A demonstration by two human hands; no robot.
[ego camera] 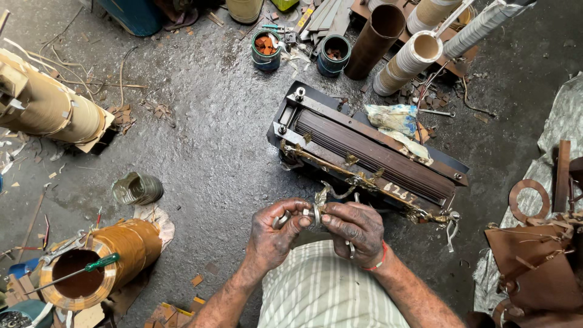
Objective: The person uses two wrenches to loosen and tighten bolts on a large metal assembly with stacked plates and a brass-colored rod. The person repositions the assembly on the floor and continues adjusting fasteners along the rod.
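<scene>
honestly the risk here is that little metal fitting (314, 215) slipping out, both hands are black with grease and the grip is fingertips only. if it drops it lands in the scrap on the floor (206, 146) and good luck spotting it. left hand (276, 234) pinches one end, right hand (358, 228) is closed on the other, right in front of the lap, just short of the core (370, 152). fitting looks small, silvery, ring-like, half hidden by fingers. a screwdriver (79, 270) rests on a coil (115, 255) off left.
</scene>
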